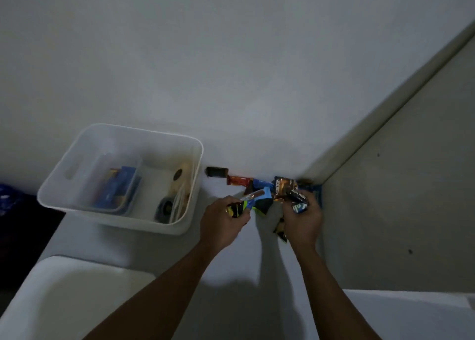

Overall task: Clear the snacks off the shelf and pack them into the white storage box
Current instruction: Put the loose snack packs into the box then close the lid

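Observation:
The white storage box (59,185) stands on the white shelf at the left, with a clear tub of blue packets (117,190), a tape roll and other items inside. A row of snack packets (259,185) lies against the back wall up to the corner; a dark bar (217,172) and an orange-red bar (237,180) lie nearest the box. My left hand (222,221) grips a bunch of yellow, black and blue wrappers (240,207). My right hand (302,221) grips dark and brown snack packets (295,197) near the corner.
A beige side wall (385,185) closes the shelf on the right. A white rounded surface (64,301) lies at the lower left, and a dark area with something blue (10,198) sits at the far left. The shelf (244,262) runs under my forearms.

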A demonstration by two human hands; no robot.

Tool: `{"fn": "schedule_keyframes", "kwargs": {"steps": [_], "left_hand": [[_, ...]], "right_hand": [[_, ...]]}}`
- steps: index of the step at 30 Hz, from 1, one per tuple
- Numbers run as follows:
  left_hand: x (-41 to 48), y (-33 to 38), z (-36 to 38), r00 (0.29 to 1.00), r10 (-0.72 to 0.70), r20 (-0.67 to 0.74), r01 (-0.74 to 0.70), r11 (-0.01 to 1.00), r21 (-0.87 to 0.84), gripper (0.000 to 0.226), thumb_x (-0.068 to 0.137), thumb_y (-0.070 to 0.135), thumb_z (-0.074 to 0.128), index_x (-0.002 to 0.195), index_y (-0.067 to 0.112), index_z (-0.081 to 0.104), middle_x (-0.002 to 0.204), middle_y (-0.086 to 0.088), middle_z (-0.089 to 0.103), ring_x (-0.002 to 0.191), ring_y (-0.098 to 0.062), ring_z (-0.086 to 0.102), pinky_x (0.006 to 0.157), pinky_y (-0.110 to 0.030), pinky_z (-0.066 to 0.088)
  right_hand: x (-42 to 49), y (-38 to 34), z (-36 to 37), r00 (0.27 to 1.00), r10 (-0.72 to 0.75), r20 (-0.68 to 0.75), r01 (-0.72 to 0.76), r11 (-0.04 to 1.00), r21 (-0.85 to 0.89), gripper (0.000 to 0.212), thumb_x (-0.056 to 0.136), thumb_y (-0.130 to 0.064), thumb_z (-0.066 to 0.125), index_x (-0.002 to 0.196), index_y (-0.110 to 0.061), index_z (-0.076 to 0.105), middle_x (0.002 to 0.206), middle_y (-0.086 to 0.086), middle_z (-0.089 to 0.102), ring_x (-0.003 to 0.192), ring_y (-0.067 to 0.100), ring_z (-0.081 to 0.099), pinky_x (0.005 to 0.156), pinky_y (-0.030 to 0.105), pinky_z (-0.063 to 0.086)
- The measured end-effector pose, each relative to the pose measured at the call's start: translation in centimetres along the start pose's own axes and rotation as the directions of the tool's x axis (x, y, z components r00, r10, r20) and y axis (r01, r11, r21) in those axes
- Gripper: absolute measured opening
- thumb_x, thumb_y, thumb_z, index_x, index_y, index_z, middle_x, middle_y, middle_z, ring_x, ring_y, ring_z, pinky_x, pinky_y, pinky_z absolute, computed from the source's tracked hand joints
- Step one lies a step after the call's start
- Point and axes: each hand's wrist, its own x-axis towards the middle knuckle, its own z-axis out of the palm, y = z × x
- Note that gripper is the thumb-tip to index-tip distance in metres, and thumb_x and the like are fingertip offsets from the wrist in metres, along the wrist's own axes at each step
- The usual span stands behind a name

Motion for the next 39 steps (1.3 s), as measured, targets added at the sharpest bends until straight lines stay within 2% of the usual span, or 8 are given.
{"fn": "schedule_keyframes", "kwargs": {"steps": [4,8,13,20,24,28,34,39], "left_hand": [[-0.2,1.7,-2.9,0.998,0.049,-0.036,-0.051,0.998,-0.041,0.015,0.075,0.035,0.077,0.083,0.026,0.067,0.069,0.01,0.067,0.062,-0.003,0.063,0.06,-0.027,0.054],[0.1,3.3,-6.9,0.968,0.085,-0.236,-0.11,0.989,-0.096,0.015,0.076,0.028,0.079,0.081,0.022,0.066,0.066,0.016,0.061,0.06,-0.001,0.061,0.058,-0.006,0.045],[1.9,2.5,-13.9,0.92,-0.003,-0.393,-0.046,0.992,-0.115,0.018,0.078,0.036,0.071,0.078,0.02,0.064,0.063,0.004,0.067,0.055,-0.012,0.066,0.058,-0.037,0.058],[3.2,-1.6,-20.2,0.972,-0.149,-0.179,0.198,0.933,0.299,0.032,0.076,0.048,0.071,0.067,0.02,0.058,0.064,-0.001,0.066,0.062,-0.02,0.066,0.068,-0.035,0.058],[3.6,-3.8,-19.9,0.981,-0.168,-0.099,0.195,0.868,0.456,0.044,0.074,0.057,0.065,0.056,0.024,0.041,0.065,0.001,0.06,0.063,-0.018,0.061,0.062,-0.027,0.049],[3.5,-4.0,-19.1,0.985,-0.166,-0.047,0.169,0.879,0.445,0.036,0.084,0.047,0.068,0.071,0.014,0.06,0.07,0.003,0.056,0.064,-0.015,0.056,0.066,-0.03,0.051],[3.9,-4.4,-18.5,0.977,-0.21,-0.032,0.211,0.944,0.256,0.045,0.083,0.05,0.068,0.101,0.009,0.066,0.088,-0.005,0.071,0.079,-0.021,0.069,0.077,-0.044,0.06],[3.9,-3.7,-18.4,0.946,-0.292,-0.138,0.302,0.952,0.056,0.048,0.083,0.05,0.065,0.113,0.012,0.063,0.102,-0.003,0.066,0.096,-0.024,0.066,0.089,-0.046,0.056]], "right_hand": [[0.4,-5.0,1.1,0.997,-0.077,-0.005,0.077,0.992,0.1,0.033,0.076,0.003,0.071,0.105,-0.012,0.068,0.085,-0.017,0.065,0.073,-0.005,0.061,0.073,0.021,0.048],[0.1,-10.2,3.4,0.975,-0.213,0.059,0.201,0.965,0.171,0.03,0.075,0.001,0.068,0.103,-0.009,0.066,0.083,-0.006,0.066,0.072,-0.001,0.061,0.067,0.019,0.049],[-1.7,-15.8,8.5,0.918,-0.283,0.279,0.254,0.958,0.134,0.03,0.074,-0.009,0.072,0.097,-0.027,0.062,0.086,-0.006,0.067,0.078,0.019,0.066,0.068,0.029,0.054],[-3.3,-19.2,17.0,0.75,-0.162,0.641,0.35,0.92,-0.177,0.036,0.076,-0.032,0.076,0.109,-0.019,0.068,0.102,0.005,0.069,0.088,0.025,0.066,0.067,0.027,0.045],[-3.3,-19.0,20.7,0.67,-0.038,0.742,0.437,0.828,-0.351,0.032,0.076,-0.023,0.074,0.104,-0.01,0.063,0.1,0.011,0.067,0.077,0.023,0.06,0.057,0.027,0.045],[-3.1,-17.8,23.5,0.626,0.04,0.779,0.371,0.863,-0.342,0.043,0.082,-0.034,0.072,0.111,-0.005,0.061,0.103,0.015,0.068,0.088,0.029,0.066,0.055,0.027,0.046],[-3.3,-17.3,26.1,0.577,0.141,0.804,0.129,0.957,-0.261,0.089,0.081,-0.078,0.038,0.142,-0.015,0.046,0.142,0.014,0.051,0.128,0.036,0.049,0.105,0.048,0.045],[-2.8,-17.5,25.3,0.643,0.05,0.764,0.09,0.986,-0.14,0.061,0.099,-0.052,0.036,0.108,0.001,0.064,0.103,0.016,0.066,0.101,0.035,0.063,0.087,0.038,0.05]]}}
